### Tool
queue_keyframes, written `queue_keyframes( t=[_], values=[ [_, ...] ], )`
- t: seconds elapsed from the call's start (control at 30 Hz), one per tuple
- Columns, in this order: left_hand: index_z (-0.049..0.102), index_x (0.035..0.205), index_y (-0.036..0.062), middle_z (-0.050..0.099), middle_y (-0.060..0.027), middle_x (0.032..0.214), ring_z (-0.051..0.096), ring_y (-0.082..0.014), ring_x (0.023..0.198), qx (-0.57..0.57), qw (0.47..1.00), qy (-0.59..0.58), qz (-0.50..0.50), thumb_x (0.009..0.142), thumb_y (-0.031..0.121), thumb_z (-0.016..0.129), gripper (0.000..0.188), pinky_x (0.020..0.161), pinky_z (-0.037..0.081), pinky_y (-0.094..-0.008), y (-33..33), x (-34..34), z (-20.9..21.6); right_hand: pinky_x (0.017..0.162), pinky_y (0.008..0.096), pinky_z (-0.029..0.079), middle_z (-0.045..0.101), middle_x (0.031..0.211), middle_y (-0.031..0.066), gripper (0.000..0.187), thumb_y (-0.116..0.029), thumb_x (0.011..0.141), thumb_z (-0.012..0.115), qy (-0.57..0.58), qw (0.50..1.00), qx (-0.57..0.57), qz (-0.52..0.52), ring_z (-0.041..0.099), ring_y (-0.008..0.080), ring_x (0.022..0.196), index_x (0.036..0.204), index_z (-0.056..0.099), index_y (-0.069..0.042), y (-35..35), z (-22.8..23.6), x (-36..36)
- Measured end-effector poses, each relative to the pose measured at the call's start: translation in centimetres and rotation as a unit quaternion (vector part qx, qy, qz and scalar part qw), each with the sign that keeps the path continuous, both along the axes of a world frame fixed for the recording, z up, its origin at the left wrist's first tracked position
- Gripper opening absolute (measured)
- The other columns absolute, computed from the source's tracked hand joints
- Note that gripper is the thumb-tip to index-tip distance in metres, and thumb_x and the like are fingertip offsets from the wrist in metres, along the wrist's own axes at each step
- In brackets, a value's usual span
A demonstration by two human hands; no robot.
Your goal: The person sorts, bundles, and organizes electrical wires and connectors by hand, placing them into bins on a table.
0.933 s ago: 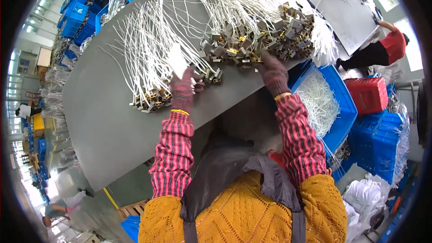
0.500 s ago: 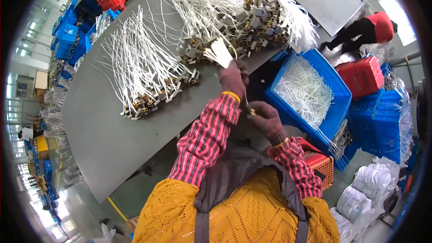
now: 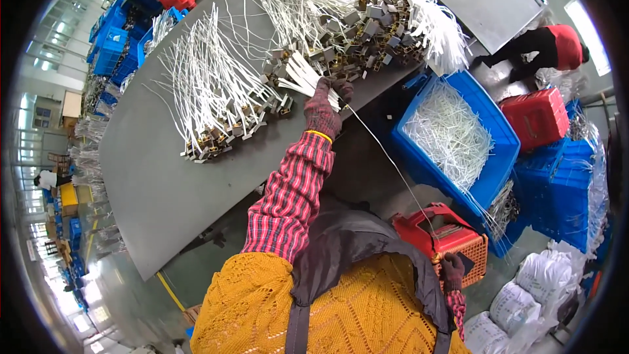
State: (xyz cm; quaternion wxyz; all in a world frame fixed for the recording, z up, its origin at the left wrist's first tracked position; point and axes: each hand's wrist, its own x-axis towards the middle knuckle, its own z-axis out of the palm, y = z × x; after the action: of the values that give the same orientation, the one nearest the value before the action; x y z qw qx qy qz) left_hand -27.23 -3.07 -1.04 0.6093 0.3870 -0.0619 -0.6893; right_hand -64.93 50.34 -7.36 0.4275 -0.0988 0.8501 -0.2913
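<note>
My left hand [image 3: 322, 108], in a dark red knit glove, is closed around a bundle of flat white sleeves [image 3: 301, 73] at the table's edge. Their ends fan out beyond the fingers. A thin white wire [image 3: 393, 162] runs taut from beside this hand down to my right hand [image 3: 452, 271]. The gloved right hand grips the wire's end, where a small brass-coloured piece [image 3: 437, 257] shows at the fingers. Just past the left hand lies a heap of wired parts with grey blocks and brass-coloured fittings [image 3: 373, 26]. Another row of such wired parts [image 3: 223, 131] lies to the left.
The grey table [image 3: 151, 190] has an edge slanting in front of me. On the right stands a blue crate [image 3: 508, 157] of white strands, near a red and orange basket [image 3: 419, 226]. White sacks [image 3: 517, 305] lie at lower right. A person in red [image 3: 562, 46] bends over beyond.
My right hand has moved away from the left, down and to the right, drawing the wire out long. The left hand has shifted slightly left with the sleeves.
</note>
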Motion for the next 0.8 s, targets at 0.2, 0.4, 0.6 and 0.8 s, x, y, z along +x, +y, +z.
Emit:
queue_keyframes(
  t=[0.2,0.4,0.6,0.8],
  values=[
    [0.063,0.104,0.0008,0.07,-0.0143,0.087,0.069,-0.0276,0.068,0.042,0.99,-0.114,0.075,0.096,0.026,0.063,0.027,0.061,0.061,-0.0401,-0.7,3.5,0.5,0.038,0.0282,0.042,0.058,0.067,0.0022,0.027,-0.012,0.08,0.075,-0.005,0.998,-0.051,-0.018,0.051,0.0124,0.045,0.105,0.066,-0.009,0.6,-0.9,-0.6],
    [0.062,0.11,0.0033,0.071,-0.0124,0.093,0.07,-0.0243,0.073,-0.023,0.991,-0.123,0.056,0.098,0.026,0.062,0.026,0.066,0.062,-0.0383,1.6,4.9,2.3,0.064,0.0267,0.048,0.066,0.096,0.0036,0.028,-0.011,0.085,0.071,-0.021,0.998,0.015,0.065,0.058,0.0119,0.073,0.113,0.067,-0.007,-7.5,0.1,2.7],
    [0.07,0.094,-0.0011,0.072,-0.0101,0.086,0.069,-0.0198,0.075,-0.146,0.937,-0.305,-0.091,0.099,0.026,0.061,0.029,0.071,0.057,-0.0336,5.9,5.7,2.5,0.116,0.0336,0.029,0.043,0.151,0.0126,0.065,-0.013,0.09,0.064,-0.13,0.888,-0.323,0.3,0.036,0.023,0.142,0.149,0.038,-0.001,-29.9,3.5,17.7],
    [0.073,0.087,0.0017,0.07,-0.0042,0.078,0.063,-0.0123,0.071,-0.09,0.962,-0.255,-0.025,0.099,0.022,0.058,0.028,0.065,0.05,-0.0272,5.7,8.3,3.0,0.084,0.0406,0.054,0.068,0.106,0.018,0.06,-0.017,0.086,0.07,0.016,0.843,-0.374,0.387,0.068,0.0299,0.097,0.141,0.046,-0.02,-45.0,10.6,32.5]
  ],
)
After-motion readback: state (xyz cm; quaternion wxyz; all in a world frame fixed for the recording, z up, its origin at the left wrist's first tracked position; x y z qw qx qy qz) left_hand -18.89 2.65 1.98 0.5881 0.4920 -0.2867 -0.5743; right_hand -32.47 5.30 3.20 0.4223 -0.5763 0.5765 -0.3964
